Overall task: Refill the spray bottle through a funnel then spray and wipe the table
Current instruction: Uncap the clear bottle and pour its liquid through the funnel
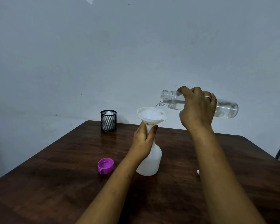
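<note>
The spray bottle point(149, 160) stands upright on the table point(55, 167), long axis vertical, neck up. The funnel point(151, 114) sits in its neck, mouth up. The left hand point(144, 136) grips the neck and the funnel stem together.

The right hand point(197, 109) grips the water bottle point(225, 109) around its middle, above and to the right of the spray bottle. Its long axis is nearly level, and its mouth points left, tipped slightly down over the funnel. Water runs from the mouth into the funnel.

Handling: the spray bottle is thin, translucent plastic. It is judged light and top-heavy with the funnel fitted, so hold it at the neck. The water bottle is clear, stiff and smooth, and likely slippery when wet. Hold it at mid-body.

A purple cap point(105, 165) lies to the left of the spray bottle. A mesh cup point(108, 121) stands behind it, to the left.
</note>
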`<state>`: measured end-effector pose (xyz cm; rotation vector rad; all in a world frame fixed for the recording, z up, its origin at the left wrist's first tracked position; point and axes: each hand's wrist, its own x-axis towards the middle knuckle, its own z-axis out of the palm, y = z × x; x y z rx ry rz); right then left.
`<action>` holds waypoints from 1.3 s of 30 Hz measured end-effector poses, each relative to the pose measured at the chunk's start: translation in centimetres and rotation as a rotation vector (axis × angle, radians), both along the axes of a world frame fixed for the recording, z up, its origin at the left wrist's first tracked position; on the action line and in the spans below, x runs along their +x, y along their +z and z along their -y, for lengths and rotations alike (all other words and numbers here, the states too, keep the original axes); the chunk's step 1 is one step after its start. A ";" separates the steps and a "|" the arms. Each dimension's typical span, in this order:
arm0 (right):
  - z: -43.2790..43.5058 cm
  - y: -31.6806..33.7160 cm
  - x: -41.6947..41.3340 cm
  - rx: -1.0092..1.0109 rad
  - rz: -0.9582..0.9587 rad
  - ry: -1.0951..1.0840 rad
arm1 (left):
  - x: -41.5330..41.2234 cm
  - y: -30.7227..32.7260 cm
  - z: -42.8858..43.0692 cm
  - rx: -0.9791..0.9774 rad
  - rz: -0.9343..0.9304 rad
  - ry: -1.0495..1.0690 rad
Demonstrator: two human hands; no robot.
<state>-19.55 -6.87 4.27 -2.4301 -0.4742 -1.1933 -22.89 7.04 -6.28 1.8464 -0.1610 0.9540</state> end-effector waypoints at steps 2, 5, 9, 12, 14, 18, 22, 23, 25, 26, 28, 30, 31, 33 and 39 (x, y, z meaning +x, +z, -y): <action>0.0 0.0 -0.1 0.000 0.002 -0.001 | 0.0 0.0 0.0 -0.005 -0.005 -0.006; 0.0 0.1 -0.1 0.001 0.004 -0.004 | 0.0 0.0 0.0 -0.009 -0.007 -0.003; 0.0 0.1 -0.1 0.004 0.000 -0.004 | -0.1 0.0 0.1 -0.010 -0.005 -0.007; 0.0 0.1 -0.1 0.005 0.005 -0.002 | -0.1 0.0 0.1 -0.016 -0.011 -0.006; 0.0 0.1 -0.1 0.006 0.010 -0.003 | -0.1 0.0 0.0 -0.016 -0.011 -0.011; 0.0 0.1 -0.1 0.006 0.010 -0.006 | -0.1 0.1 0.1 -0.011 -0.013 -0.010; 0.0 0.1 -0.1 0.008 0.012 -0.005 | -0.2 0.2 0.1 -0.008 -0.017 -0.007; 0.0 0.1 -0.1 0.006 0.013 -0.005 | -0.3 0.2 0.1 -0.009 -0.017 -0.006; 0.0 0.1 -0.1 0.008 0.012 -0.004 | -0.3 0.2 0.1 -0.010 -0.021 -0.004; 0.0 0.1 -0.2 0.008 0.012 -0.004 | -0.3 0.2 0.1 -0.010 -0.023 -0.003; 0.0 0.1 -0.2 0.008 0.011 -0.006 | -0.3 0.2 0.2 -0.009 -0.018 0.001; 0.0 0.1 -0.2 0.007 0.012 -0.007 | -0.3 0.2 0.1 -0.009 -0.011 0.000; 0.0 0.2 -0.2 0.008 0.014 -0.008 | -0.3 0.2 0.1 -0.010 -0.009 -0.002; 0.0 0.2 -0.2 0.008 0.016 -0.008 | -0.3 0.1 0.1 -0.008 -0.009 -0.003; 0.0 0.2 -0.2 0.010 0.007 -0.001 | -0.2 0.1 0.1 -0.009 -0.002 -0.004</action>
